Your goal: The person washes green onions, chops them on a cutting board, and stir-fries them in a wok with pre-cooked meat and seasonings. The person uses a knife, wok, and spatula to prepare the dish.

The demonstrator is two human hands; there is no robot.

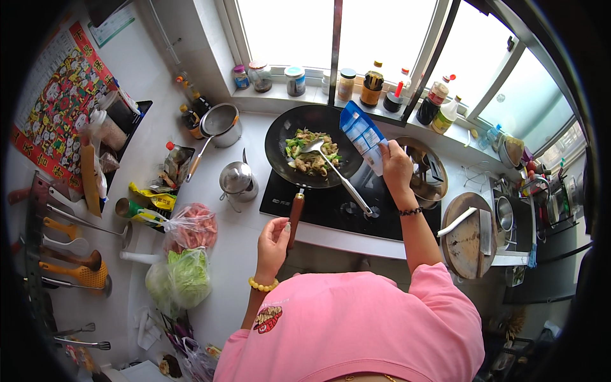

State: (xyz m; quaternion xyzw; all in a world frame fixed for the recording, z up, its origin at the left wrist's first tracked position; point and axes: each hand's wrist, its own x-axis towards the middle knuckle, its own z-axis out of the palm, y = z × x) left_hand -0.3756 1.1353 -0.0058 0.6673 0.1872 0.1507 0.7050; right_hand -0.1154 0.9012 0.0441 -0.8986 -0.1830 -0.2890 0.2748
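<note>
My right hand (397,164) grips a blue and white printed pouch (361,136) at its lower end. The pouch slants up and left, overlapping the right rim of a black wok (277,157) in this view. Stir-fried meat and green vegetables (312,155) fill the wok's middle. A metal spatula (343,179) rests in the food, its handle leaning out over the near rim. My left hand (273,248) is beside the wok's wooden handle (296,217), thumb and fingertips drawn together, nothing visible in them. Whether it touches the handle is unclear.
The wok stands on a black cooktop (305,210). Right of it are a glass lid (422,179) and a round cutting board (460,243) bearing a cleaver (485,234). A lidded metal pot (237,181), bagged meat (195,229) and bagged lettuce (188,279) lie left. Jars (295,81) line the sill.
</note>
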